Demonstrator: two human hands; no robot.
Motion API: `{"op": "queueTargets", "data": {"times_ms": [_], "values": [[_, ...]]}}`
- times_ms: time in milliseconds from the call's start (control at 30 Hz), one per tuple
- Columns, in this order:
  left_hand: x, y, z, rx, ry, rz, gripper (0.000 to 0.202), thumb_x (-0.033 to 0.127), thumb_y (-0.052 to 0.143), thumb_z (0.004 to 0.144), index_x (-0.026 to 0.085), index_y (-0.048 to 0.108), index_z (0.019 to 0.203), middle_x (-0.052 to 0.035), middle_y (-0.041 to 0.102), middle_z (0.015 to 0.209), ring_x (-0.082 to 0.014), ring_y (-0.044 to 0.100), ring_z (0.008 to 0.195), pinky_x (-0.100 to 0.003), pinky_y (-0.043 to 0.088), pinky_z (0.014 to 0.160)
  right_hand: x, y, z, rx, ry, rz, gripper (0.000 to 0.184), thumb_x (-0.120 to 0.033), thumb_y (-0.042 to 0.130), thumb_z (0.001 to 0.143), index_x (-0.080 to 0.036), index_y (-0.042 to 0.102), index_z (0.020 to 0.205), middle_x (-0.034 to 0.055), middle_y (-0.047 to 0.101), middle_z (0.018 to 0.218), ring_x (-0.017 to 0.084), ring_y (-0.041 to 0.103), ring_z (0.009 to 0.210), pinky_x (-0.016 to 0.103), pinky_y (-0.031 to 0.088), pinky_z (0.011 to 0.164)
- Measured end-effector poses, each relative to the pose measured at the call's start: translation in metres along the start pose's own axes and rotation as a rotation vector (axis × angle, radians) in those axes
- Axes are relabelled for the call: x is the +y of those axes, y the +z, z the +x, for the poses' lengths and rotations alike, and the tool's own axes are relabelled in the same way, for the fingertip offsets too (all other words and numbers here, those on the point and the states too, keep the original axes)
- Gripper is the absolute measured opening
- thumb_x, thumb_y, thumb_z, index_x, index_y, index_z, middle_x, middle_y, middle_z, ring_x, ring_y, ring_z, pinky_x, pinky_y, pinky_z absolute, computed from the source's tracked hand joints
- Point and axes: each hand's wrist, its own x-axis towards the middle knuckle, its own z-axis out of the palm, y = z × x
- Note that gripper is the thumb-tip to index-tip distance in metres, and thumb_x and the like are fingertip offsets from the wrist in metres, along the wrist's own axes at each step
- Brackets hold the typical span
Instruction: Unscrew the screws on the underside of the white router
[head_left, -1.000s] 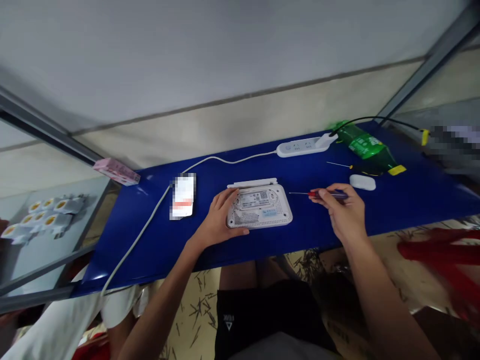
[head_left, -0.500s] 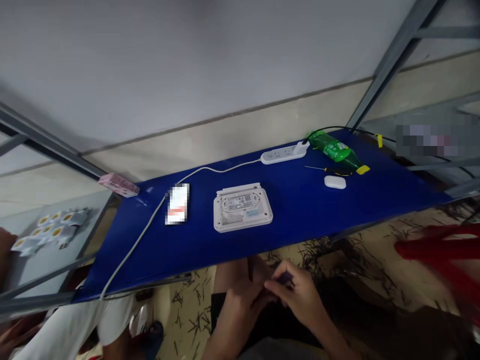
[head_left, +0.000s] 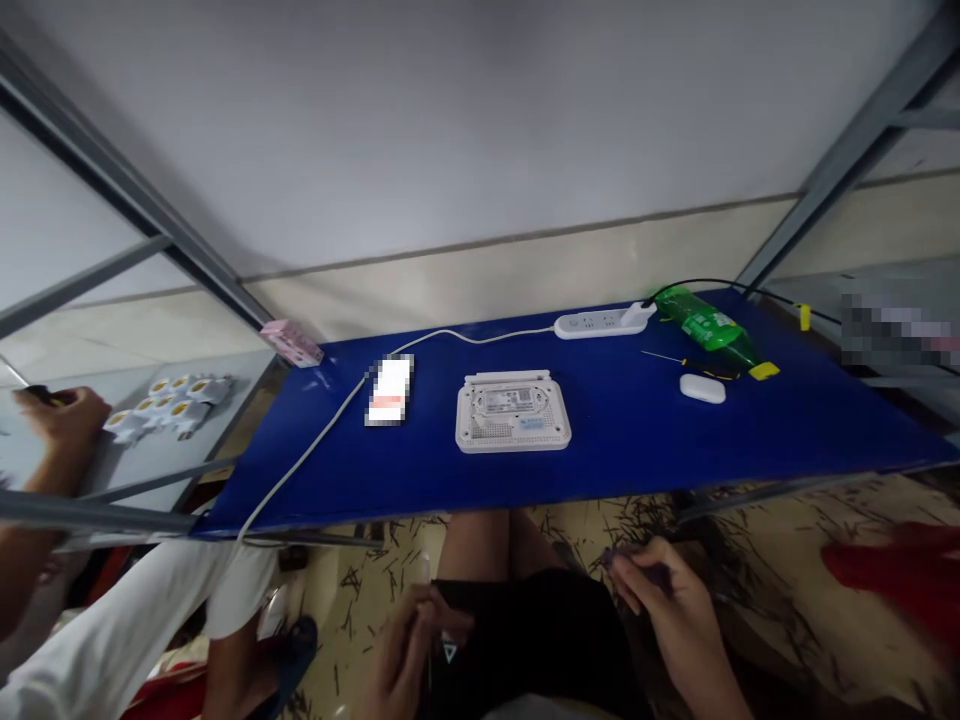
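Note:
My right hand is closed around a small dark purple object, mostly hidden by the fingers, beyond the table's front edge on my side. Over my lap, to the left, my left hand has curled fingers; what they hold, if anything, does not show. Neither hand touches the table. On its blue top a white router lies with its label side up and its antenna folded along the far edge. To the right are a thin screwdriver and a white rounded case.
A power strip, a green bottle on its side, a blurred-out white rectangle and a pink box lie along the table. A co-worker's hand holds a tool beside several white lamp-holder-like parts. Dark strips litter the floor.
My hands were together over my lap and are now apart, the left moved left, the right moved right with the purple object. The view has shifted left; a co-worker's hand has come in.

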Motion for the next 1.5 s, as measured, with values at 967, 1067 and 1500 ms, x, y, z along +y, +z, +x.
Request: {"op": "queueTargets", "data": {"times_ms": [967, 1067, 1500], "values": [[0.086, 0.083, 0.021, 0.341, -0.133, -0.764, 0.034, 0.075, 0.077, 0.104, 0.044, 0.091, 0.103, 0.0005, 0.088, 0.150, -0.0350, 0.070, 0.162, -0.054, 0.050, 0.145, -0.003, 0.079, -0.066, -0.430, 0.032, -0.063, 0.022, -0.070, 0.098, 0.063, -0.064, 0.090, 0.082, -0.0022, 0.092, 0.097, 0.049, 0.089, 0.107, 0.064, 0.070, 0.102], [0.073, 0.082, 0.025, 0.366, -0.157, -0.695, 0.041, 0.082, 0.077, 0.097, 0.044, 0.089, 0.089, -0.0008, 0.092, 0.133, -0.0385, 0.082, 0.143, -0.056, 0.063, 0.134, 0.001, 0.079, -0.067, -0.437, -0.012, -0.084, 0.022, -0.069, 0.097, 0.064, -0.067, 0.088, 0.084, -0.0040, 0.092, 0.096, 0.048, 0.089, 0.103, 0.063, 0.071, 0.097], [0.085, 0.097, 0.037, 0.341, -0.224, -0.676, 0.050, 0.088, 0.087, 0.084, 0.040, 0.100, 0.093, -0.0065, 0.096, 0.106, -0.0441, 0.090, 0.119, -0.055, 0.073, 0.114, 0.020, 0.073, -0.056, -0.358, -0.152, -0.073, 0.015, -0.069, 0.090, 0.082, -0.055, 0.088, 0.089, -0.0040, 0.093, 0.096, 0.043, 0.091, 0.099, 0.058, 0.074, 0.090]]}}
